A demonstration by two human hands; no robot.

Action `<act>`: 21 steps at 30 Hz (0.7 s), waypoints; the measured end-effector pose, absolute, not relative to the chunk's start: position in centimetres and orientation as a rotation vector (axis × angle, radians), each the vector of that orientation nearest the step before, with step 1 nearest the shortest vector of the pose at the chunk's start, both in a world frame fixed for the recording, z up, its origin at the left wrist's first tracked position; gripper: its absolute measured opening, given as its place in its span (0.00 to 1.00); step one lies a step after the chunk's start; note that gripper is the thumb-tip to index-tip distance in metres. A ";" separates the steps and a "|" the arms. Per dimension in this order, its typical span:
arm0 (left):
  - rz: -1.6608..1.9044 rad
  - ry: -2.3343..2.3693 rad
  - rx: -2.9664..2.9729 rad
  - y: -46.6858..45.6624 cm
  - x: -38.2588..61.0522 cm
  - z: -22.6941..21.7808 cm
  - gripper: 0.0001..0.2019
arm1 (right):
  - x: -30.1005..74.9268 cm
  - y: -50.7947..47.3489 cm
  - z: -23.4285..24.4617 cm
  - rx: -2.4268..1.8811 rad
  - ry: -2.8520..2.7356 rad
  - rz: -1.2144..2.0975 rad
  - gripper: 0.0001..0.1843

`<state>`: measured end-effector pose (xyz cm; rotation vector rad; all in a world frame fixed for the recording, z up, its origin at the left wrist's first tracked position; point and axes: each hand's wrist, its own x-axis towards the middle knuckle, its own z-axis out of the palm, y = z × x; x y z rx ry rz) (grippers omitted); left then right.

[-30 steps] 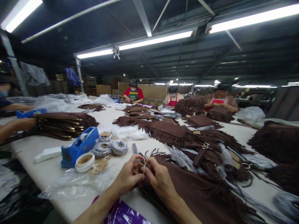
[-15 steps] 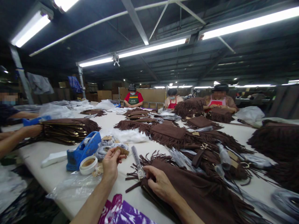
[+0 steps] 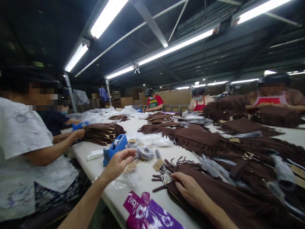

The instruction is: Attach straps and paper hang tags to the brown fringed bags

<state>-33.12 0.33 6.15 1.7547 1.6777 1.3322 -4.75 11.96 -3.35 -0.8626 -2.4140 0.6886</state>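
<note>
A dark brown fringed bag [image 3: 214,187] lies in front of me on the table. My right hand [image 3: 184,183] rests on its near-left corner, fingers loosely bent and touching the fabric. Just beyond those fingertips are a metal ring [image 3: 166,178] and a plastic-wrapped strap; a tan paper tag [image 3: 158,164] lies against that strap. My left hand [image 3: 120,162] is raised with nothing visible in it, its fingers stretched forward and slightly apart. Under and beside it lie small tags with strings [image 3: 130,167]. Behind it stands a blue tape dispenser [image 3: 114,149], partly covered by the hand.
A purple plastic bag [image 3: 150,213] lies at the table's near edge. Wrapped grey coils [image 3: 145,152] sit beyond my left hand. More fringed bags [image 3: 197,136] are heaped right and ahead. On the left, a co-worker's hand [image 3: 79,133] touches a stack of bags [image 3: 102,132].
My left hand has let go of the tan tag, which now lies by the strap, and has drawn back left. My right hand stays at the bag's corner. The view has swung left.
</note>
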 end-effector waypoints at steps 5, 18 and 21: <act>0.963 2.024 1.991 -2.4 -35.4 -1.5 0.29 | -5.6 10.5 -2.1 -0.838 -2.377 0.535 0.16; 1.058 2.041 1.984 -1.9 -36.0 -5.4 0.27 | -18.0 7.3 -0.7 -0.774 -2.597 0.493 0.11; 1.064 2.041 1.953 -2.1 -35.7 -5.1 0.29 | -18.9 6.9 -1.5 -0.844 -2.641 0.427 0.12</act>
